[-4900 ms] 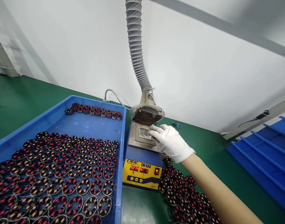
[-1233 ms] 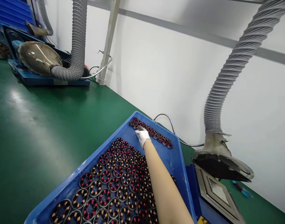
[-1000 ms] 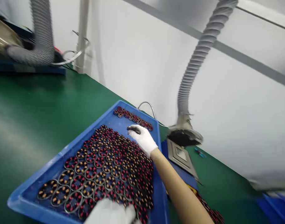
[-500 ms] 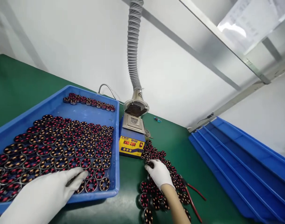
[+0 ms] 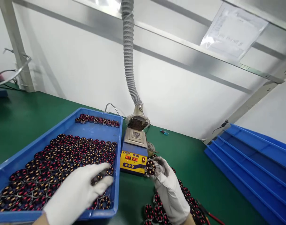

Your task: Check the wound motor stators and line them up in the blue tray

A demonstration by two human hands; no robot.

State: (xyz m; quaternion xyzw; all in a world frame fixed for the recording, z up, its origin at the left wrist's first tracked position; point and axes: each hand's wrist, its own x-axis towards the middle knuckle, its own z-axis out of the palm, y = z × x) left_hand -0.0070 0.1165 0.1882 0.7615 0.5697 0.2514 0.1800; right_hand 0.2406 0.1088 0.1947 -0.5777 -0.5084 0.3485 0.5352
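My left hand (image 5: 78, 190), in a white glove, is over the near right part of a blue tray (image 5: 117, 187). Its thumb and fingers are apart, with nothing visible between them. Rows of round ring-shaped coil parts (image 5: 74, 150), with red or tan segments, lie in the tray under and beyond the hand. My right hand (image 5: 172, 195), also gloved, grips one ring-shaped coil part (image 5: 150, 167) in its fingertips, its face turned left. That part is in front of the right edge of a yellow and blue heating unit (image 5: 133, 164). A loose pile of similar parts (image 5: 154, 214) lies below and around the right hand.
A ribbed grey hose (image 5: 128, 59) ends in a round hood (image 5: 137, 121) above the heating unit. Stacked blue trays (image 5: 250, 175) stand on the right. A red-handled tool (image 5: 214, 217) lies beside the pile. A small blue item (image 5: 163, 132) is near the wall.
My right hand has lifted a ring-shaped coil part from the pile towards the heating unit. My left hand has shifted right over the tray and its fingers have spread. The view has tilted up.
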